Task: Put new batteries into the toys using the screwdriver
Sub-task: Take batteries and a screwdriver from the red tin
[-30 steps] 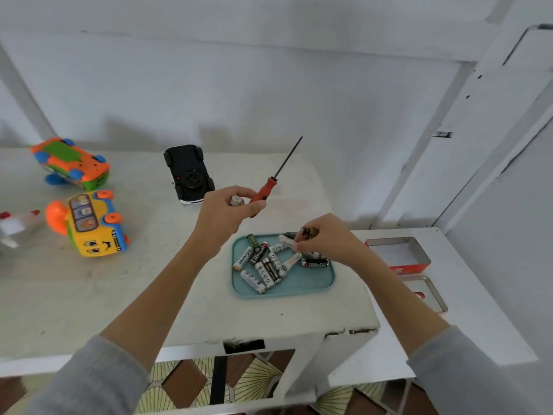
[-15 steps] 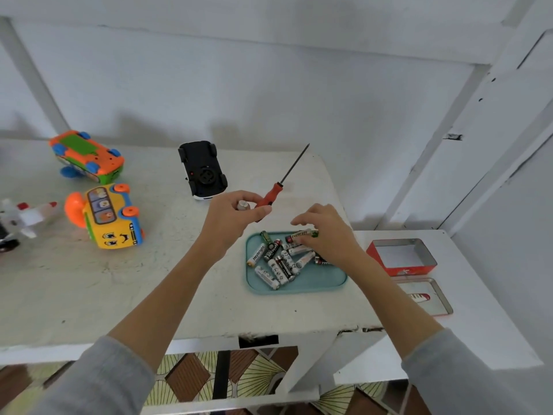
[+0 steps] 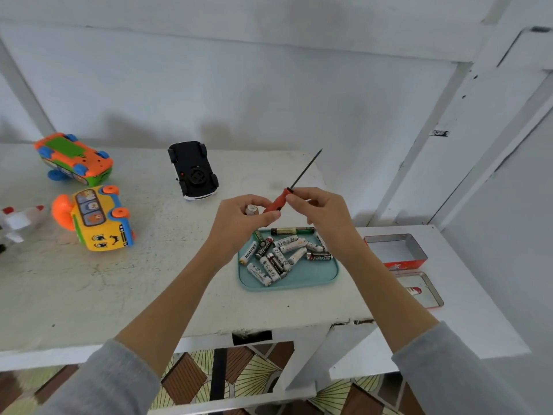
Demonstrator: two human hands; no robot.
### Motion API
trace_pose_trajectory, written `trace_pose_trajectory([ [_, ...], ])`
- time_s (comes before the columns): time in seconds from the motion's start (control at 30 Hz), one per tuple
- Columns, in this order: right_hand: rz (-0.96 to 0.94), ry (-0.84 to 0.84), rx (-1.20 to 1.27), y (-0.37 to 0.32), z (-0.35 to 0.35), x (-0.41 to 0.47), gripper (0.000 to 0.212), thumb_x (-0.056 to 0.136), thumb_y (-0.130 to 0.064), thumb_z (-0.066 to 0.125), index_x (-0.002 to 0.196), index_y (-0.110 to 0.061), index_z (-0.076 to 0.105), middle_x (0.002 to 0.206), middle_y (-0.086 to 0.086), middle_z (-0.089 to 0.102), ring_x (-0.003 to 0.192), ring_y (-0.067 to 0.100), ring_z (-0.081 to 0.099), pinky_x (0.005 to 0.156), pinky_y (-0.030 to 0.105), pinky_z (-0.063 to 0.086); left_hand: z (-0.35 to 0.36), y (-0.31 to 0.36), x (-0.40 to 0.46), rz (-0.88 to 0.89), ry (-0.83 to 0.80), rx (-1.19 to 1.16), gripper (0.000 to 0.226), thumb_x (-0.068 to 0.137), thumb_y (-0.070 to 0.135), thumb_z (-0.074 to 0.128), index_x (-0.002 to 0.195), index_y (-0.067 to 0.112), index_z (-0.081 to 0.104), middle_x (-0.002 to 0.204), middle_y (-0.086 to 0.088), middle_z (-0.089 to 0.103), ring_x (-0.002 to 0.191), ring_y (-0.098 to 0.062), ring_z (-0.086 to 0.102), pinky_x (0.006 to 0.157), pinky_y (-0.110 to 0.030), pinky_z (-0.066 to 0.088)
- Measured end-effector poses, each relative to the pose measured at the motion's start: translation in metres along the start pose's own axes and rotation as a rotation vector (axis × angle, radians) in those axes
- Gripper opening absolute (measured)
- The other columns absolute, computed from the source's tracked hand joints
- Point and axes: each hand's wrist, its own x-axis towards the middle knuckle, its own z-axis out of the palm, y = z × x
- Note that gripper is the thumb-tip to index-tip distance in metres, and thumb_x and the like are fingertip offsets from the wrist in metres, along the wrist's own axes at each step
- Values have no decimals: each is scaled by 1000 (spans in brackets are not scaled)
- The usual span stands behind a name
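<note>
Above the tray: we hold both hands up over the white table (image 3: 89, 295), close together.
Left hand (image 3: 236, 223): our fingers are curled round a small battery (image 3: 252, 209), its pale end showing, and round the red handle of the screwdriver (image 3: 276, 202).
Right hand (image 3: 320, 211): our fingertips pinch the top of the screwdriver's handle where the dark shaft begins; the other fingers are loosely bent.
Screwdriver: tilted, shaft pointing up and away to the right, off the table.
Tray (image 3: 314, 280): teal, beneath our hands, holding a loose heap of batteries (image 3: 278, 256).
Writing: we read "Heybright" on a white cell at the tray's left and "EVEREADY" on a black one at its right; the rest is too small to read.
Toys: a black car (image 3: 193, 170) lies upside down behind our hands; a yellow bus (image 3: 95, 226) and an orange-green car (image 3: 74, 158) lie to the left.
Tin (image 3: 395, 250): red, open, on the lower shelf to the right, its lid (image 3: 422, 289) beside it.
</note>
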Motion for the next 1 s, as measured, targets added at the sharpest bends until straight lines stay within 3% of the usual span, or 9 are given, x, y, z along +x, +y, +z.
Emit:
trace_pose_trajectory([
  [0.17, 1, -22, 16, -2, 3, -3, 12, 80, -22, 71, 91, -24, 71, 88, -5, 70, 70, 5, 54, 66, 21, 43, 3, -4, -5, 39, -15, 26, 15, 78, 17, 76, 92, 16, 70, 56, -2, 41, 43, -4, 31, 44, -13, 31],
  [0.27, 15, -8, 99, -3, -3, -6, 8, 82, -15, 67, 89, -17, 68, 89, -1, 72, 85, 12, 66, 77, 29, 53, 4, -11, -8, 83, -17, 139, 27, 88, 21, 66, 111, 18, 54, 66, 8, 45, 54, -1, 41, 54, -14, 36],
  [0.33, 24, 22, 175, -2, -12, -8, 7, 84, -10, 64, 91, -13, 65, 92, 3, 72, 90, 16, 67, 83, 32, 54, 5, -16, -9, 107, -50, 206, 17, 96, 18, 54, 111, 15, 46, 74, 7, 47, 61, -3, 43, 56, -16, 38],
  [0.4, 30, 56, 179, -1, -22, -10, 8, 85, -10, 63, 93, -12, 63, 90, 3, 72, 88, 17, 68, 81, 30, 53, 6, -19, -11, 149, -130, 358, 4, 98, 14, 50, 102, 14, 50, 80, 4, 54, 68, -8, 49, 58, -15, 43],
  [0.5, 43, 85, 146, 4, -33, -14, 9, 86, -9, 62, 94, -12, 64, 87, 5, 72, 82, 15, 67, 75, 26, 53, 8, -29, -10, 262, -225, 584, 9, 91, 9, 60, 100, 11, 64, 96, -2, 65, 90, -17, 58, 79, -24, 48],
  [0.6, 53, 98, 139, 7, -41, -18, 9, 86, -7, 61, 92, -14, 64, 85, 3, 71, 78, 13, 67, 73, 23, 53, 17, -33, -4, 415, -152, 730, 18, 86, 12, 68, 103, 9, 71, 97, -3, 69, 93, -20, 56, 79, -35, 44],
  [0.7, 51, 97, 121, 9, -46, -22, 8, 86, -8, 61, 91, -14, 64, 83, 2, 71, 77, 12, 67, 73, 24, 52, 26, -34, 8, 539, -100, 787, 25, 79, 18, 76, 103, 13, 73, 94, -1, 72, 93, -23, 55, 74, -34, 35],
  [0.87, 54, 141, 143, 7, -53, -22, 5, 86, -8, 61, 89, -12, 63, 79, 4, 68, 73, 14, 66, 78, 30, 55, 28, -33, 17, 534, 1, 718, 28, 84, 14, 70, 112, 10, 68, 109, -6, 67, 106, -26, 51, 86, -41, 40],
  [1.0, 73, 149, 195, 4, -52, -21, 7, 85, -9, 64, 91, -7, 61, 80, 11, 62, 64, 17, 66, 63, 25, 55, 13, -39, 17, 513, 96, 666, 26, 85, 4, 63, 110, 5, 66, 105, -9, 65, 103, -29, 50, 85, -43, 42],
])
